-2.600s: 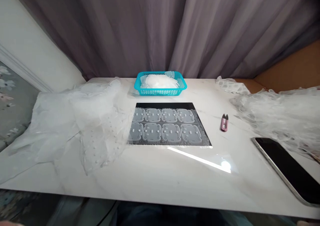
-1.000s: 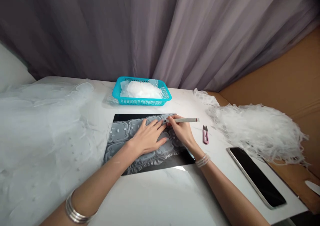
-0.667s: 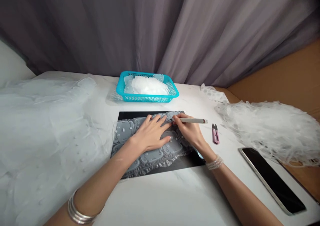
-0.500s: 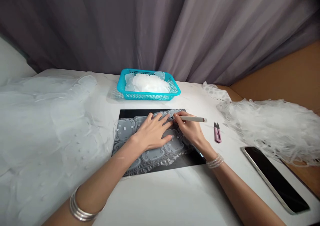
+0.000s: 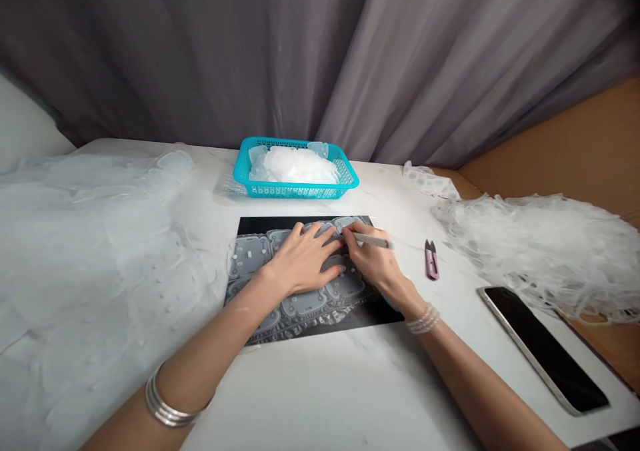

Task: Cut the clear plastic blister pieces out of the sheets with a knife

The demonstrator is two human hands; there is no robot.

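White desk [image 5: 325, 391], mid-frame: left hand [image 5: 305, 261] pressed open on sheet [image 5: 250, 258], right hand [image 5: 373, 266] gripping tool [image 5: 374, 240], whose slip could nick nearby fingers [image 5: 327, 235].

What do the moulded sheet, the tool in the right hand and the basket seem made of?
Moulded sheet: translucent, matte, soft-looking, probably silicone or thin plastic; raised pads. Tool: slim pale grey barrel, metal or plastic, unclear. Basket: glossy teal plastic, perforated walls.
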